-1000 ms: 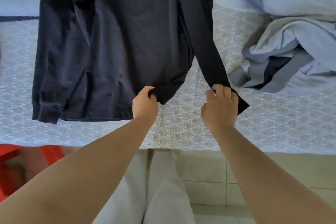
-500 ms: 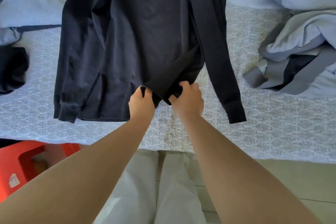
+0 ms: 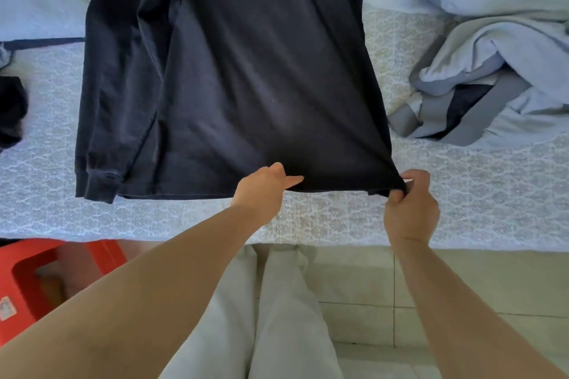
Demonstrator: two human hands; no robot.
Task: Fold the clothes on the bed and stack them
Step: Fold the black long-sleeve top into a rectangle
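A dark navy long-sleeved shirt (image 3: pixel 246 77) lies spread on the bed (image 3: pixel 477 181), hem toward me. Its left sleeve lies along the body, cuff near the hem at the left. My left hand (image 3: pixel 264 188) pinches the hem near its middle. My right hand (image 3: pixel 411 209) grips the shirt's right bottom corner and holds the hem taut. The right sleeve is hidden.
A crumpled pile of pale grey and blue clothes (image 3: pixel 492 80) lies at the right on the bed. A dark garment (image 3: pixel 10 111) shows at the left edge. A red plastic stool (image 3: pixel 46 280) stands on the tiled floor at lower left, beside my legs.
My right hand let go of the right sleeve, came to the hem beside my left hand, then pulled the bottom corner out to the right. The hem is now stretched flat.
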